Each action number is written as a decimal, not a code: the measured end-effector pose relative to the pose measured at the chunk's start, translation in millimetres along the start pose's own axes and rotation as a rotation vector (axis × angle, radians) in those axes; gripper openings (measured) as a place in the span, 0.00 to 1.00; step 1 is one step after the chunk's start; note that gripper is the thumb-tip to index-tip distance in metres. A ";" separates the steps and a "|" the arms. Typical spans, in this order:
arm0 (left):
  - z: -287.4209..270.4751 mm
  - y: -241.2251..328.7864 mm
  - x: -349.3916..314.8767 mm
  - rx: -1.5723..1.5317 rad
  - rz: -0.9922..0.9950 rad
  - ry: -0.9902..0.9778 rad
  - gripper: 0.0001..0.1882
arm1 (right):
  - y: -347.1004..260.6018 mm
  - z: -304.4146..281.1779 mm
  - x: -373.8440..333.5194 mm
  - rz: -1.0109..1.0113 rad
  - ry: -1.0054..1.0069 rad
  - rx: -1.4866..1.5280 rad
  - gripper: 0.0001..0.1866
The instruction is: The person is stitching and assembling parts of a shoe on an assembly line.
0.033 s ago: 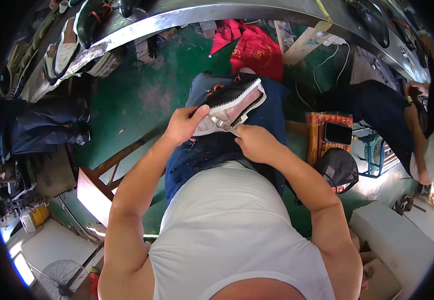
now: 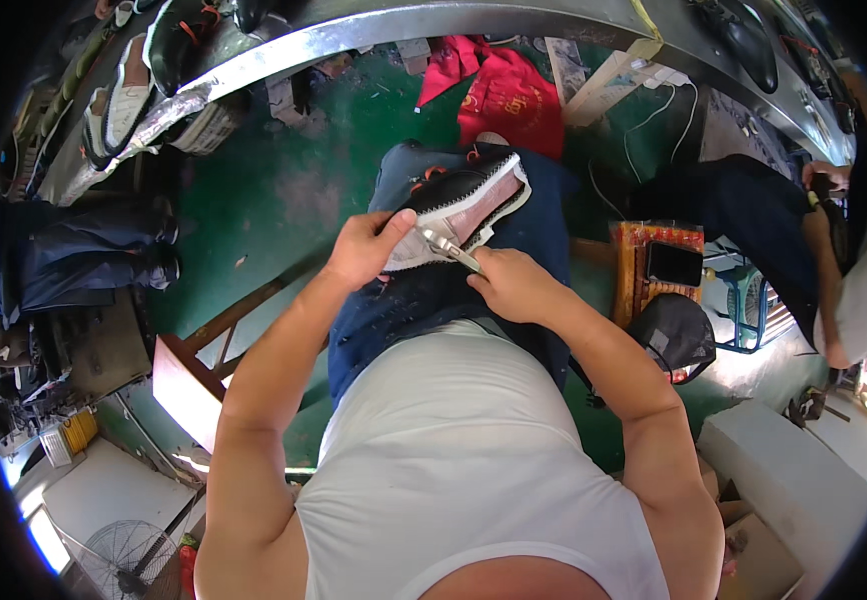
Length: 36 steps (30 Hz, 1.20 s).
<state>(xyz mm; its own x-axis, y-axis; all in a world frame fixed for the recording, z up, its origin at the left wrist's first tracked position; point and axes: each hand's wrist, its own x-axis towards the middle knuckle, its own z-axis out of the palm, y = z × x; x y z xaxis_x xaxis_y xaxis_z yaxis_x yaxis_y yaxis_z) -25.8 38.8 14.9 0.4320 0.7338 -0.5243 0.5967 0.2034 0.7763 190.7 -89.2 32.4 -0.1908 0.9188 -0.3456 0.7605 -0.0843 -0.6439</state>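
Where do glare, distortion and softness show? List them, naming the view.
Head view: the straight metal bench edge bows into an arch and the corners go black; head view: blown-out white patches at the lower-left and right rims, milder shine on the green floor at right; head view: the shoe reads fairly clear, the co-worker's forearm softer.

Yellow marks (image 2: pixel 502 96) stand on the red cloth (image 2: pixel 534 118) — too small to read as any text.

Glare streaks the metal bench (image 2: pixel 404 27); fisheye bends edges into black corners.
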 end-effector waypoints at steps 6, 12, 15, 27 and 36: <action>8.2 7.7 -3.7 0.029 0.079 -0.025 0.34 | -12.8 14.9 -16.5 0.020 0.028 -0.045 0.10; 7.8 15.6 -3.1 0.012 -0.142 -0.029 0.34 | -13.1 13.0 -13.2 0.077 -0.013 -0.294 0.10; 8.7 10.1 -3.7 0.073 -0.059 -0.002 0.32 | 22.2 -7.2 -23.7 -0.130 -0.273 0.126 0.13; -0.8 5.1 -10.1 0.154 0.096 -0.086 0.24 | -10.9 19.3 0.0 -0.217 0.479 0.394 0.20; -25.3 6.7 -1.0 0.021 0.123 -0.380 0.30 | -8.8 0.3 6.4 -0.048 0.190 0.367 0.18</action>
<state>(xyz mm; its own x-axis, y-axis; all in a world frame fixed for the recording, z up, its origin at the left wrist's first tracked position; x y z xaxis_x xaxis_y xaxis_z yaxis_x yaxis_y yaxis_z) -39.3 55.8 29.4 0.7184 0.4586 -0.5230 0.5370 0.1123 0.8361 182.5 -82.8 35.7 -0.0765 0.9771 -0.1986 0.4754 -0.1393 -0.8687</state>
